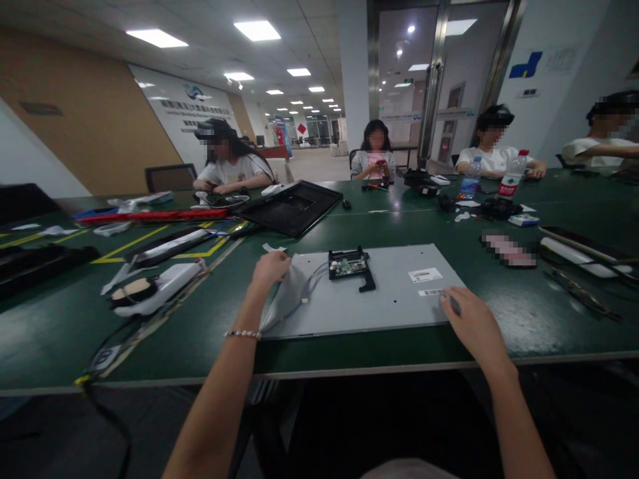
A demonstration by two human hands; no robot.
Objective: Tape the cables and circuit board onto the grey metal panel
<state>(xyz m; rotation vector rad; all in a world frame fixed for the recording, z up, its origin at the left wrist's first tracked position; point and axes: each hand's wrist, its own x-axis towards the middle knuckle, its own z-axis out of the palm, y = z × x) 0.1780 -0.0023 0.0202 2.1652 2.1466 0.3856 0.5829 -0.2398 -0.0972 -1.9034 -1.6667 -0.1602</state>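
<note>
A flat grey display panel [359, 309] lies back side up on the table in front of me. A green circuit board in a black bracket [348, 265] sits on its upper middle, with thin grey cables [307, 289] running to the left. My left hand [271, 269] is closed at the panel's far left corner, fingers bent over the edge. My right hand [466, 316] is at the right edge near a white barcode label [430, 293]. Its fingers are drawn together around a small dark grey thing that I cannot make out.
A black monitor frame [294, 206] lies beyond the panel. White and black parts [157, 286] are on the left; a pink phone-like item [508, 249] and long strips [582, 256] on the right. Bottles [513, 174] stand farther back. Several people sit across the green table [399, 356].
</note>
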